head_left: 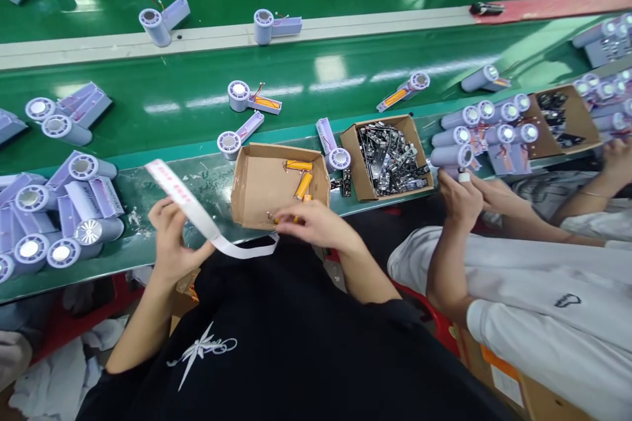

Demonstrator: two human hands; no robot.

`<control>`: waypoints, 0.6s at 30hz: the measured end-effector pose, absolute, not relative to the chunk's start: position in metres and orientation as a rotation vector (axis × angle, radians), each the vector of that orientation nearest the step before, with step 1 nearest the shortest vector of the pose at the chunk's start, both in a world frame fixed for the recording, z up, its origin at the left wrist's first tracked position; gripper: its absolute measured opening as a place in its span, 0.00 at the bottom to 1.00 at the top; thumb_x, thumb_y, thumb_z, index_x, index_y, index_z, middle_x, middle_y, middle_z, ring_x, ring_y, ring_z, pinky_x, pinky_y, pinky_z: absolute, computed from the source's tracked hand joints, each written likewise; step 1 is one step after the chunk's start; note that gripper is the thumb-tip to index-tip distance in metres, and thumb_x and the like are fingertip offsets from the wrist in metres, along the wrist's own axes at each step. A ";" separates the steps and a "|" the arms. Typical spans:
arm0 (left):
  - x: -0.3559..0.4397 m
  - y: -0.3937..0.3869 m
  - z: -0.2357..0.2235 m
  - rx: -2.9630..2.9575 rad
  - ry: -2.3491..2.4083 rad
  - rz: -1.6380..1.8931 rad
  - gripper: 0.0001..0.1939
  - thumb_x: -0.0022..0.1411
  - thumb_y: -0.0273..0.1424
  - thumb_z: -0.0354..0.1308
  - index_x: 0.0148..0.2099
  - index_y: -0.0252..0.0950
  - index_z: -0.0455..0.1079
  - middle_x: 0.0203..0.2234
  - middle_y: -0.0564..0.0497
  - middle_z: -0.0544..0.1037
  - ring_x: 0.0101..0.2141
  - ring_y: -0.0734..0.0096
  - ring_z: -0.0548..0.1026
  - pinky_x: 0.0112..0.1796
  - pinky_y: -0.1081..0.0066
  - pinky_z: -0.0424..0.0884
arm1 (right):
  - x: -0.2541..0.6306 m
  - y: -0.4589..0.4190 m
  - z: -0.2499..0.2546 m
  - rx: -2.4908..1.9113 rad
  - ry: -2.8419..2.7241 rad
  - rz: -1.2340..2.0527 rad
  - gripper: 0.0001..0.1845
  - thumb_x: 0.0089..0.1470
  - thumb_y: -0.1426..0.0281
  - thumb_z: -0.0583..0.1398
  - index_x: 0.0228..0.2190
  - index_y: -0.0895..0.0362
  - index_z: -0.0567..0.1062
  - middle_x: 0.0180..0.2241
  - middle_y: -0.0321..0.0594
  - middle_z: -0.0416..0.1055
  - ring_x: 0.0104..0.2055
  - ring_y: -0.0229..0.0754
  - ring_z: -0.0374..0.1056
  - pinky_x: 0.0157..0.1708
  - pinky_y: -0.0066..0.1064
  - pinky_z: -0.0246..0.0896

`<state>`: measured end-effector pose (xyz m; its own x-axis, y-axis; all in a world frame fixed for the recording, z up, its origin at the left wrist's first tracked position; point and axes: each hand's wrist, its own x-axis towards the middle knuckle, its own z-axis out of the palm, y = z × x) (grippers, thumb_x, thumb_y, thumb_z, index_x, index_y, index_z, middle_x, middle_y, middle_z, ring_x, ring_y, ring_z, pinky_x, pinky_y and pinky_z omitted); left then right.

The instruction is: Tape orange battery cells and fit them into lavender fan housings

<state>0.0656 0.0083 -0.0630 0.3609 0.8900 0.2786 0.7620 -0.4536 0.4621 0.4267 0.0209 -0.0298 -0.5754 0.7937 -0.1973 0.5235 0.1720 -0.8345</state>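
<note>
My left hand (175, 243) grips a long white paper-like strip (197, 210) with red print at its upper end. The strip's lower end curls across in front of my black shirt. Over the near side of a shallow cardboard box (251, 191), my right hand (316, 223) has its fingers closed on an orange cylindrical battery, mostly hidden under them. Loose orange batteries (303, 185) lie inside the box beyond that hand. Just past the box are a lilac fan-like device (230, 143) with an opened handle and another such device (338, 156).
To the right, a cardboard box (345, 145) holds many black circuit boards. Lilac devices (64, 207) are heaped at left. Others (239, 95) lie on the green conveyor belt (187, 92). At right, a co-worker's hands (461, 197) hold a lilac device.
</note>
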 end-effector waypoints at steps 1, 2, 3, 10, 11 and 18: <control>0.074 0.009 -0.060 2.415 1.475 0.762 0.34 0.61 0.40 0.69 0.67 0.44 0.64 0.56 0.39 0.74 0.66 0.34 0.65 0.65 0.33 0.63 | 0.433 0.029 -0.029 -1.419 -2.234 1.212 0.16 0.70 0.63 0.66 0.54 0.57 0.84 0.46 0.48 0.87 0.47 0.48 0.84 0.48 0.33 0.73; 0.082 0.010 -0.058 2.450 1.457 0.806 0.31 0.61 0.39 0.69 0.64 0.45 0.66 0.53 0.40 0.75 0.65 0.35 0.66 0.64 0.35 0.64 | 0.435 0.037 -0.029 -1.530 -2.348 1.107 0.15 0.69 0.65 0.67 0.53 0.58 0.84 0.50 0.52 0.86 0.52 0.52 0.83 0.51 0.36 0.73; 0.089 0.011 -0.056 2.485 1.425 0.836 0.29 0.61 0.37 0.69 0.63 0.45 0.67 0.52 0.41 0.76 0.64 0.37 0.67 0.64 0.37 0.65 | 0.436 0.043 -0.031 -1.592 -2.487 1.052 0.15 0.68 0.65 0.67 0.52 0.59 0.84 0.52 0.55 0.85 0.55 0.56 0.81 0.52 0.39 0.72; 0.099 0.015 -0.048 2.638 1.256 0.855 0.29 0.62 0.34 0.68 0.64 0.44 0.68 0.48 0.41 0.79 0.57 0.41 0.70 0.57 0.45 0.68 | 0.425 0.055 -0.043 -1.423 -2.849 1.082 0.09 0.70 0.67 0.64 0.44 0.60 0.83 0.52 0.55 0.83 0.56 0.55 0.79 0.55 0.39 0.69; 0.097 0.015 -0.047 2.644 1.249 0.854 0.30 0.62 0.35 0.68 0.64 0.44 0.68 0.48 0.41 0.79 0.56 0.41 0.70 0.56 0.45 0.68 | 0.427 0.057 -0.043 -1.389 -2.824 1.130 0.08 0.69 0.68 0.65 0.43 0.60 0.82 0.51 0.55 0.82 0.55 0.54 0.79 0.54 0.39 0.69; 0.094 0.015 -0.044 2.607 1.304 0.793 0.30 0.59 0.36 0.69 0.63 0.44 0.72 0.47 0.41 0.80 0.54 0.40 0.70 0.56 0.44 0.66 | 0.444 0.063 -0.049 -1.279 -2.319 1.543 0.06 0.66 0.71 0.66 0.44 0.58 0.79 0.46 0.46 0.82 0.47 0.45 0.79 0.51 0.35 0.73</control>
<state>0.0942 0.0148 -0.0436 0.4913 0.7739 0.3996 0.7107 -0.6214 0.3297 0.4444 0.0632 -0.0495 -0.6493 0.6687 -0.3623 0.5924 0.1460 -0.7923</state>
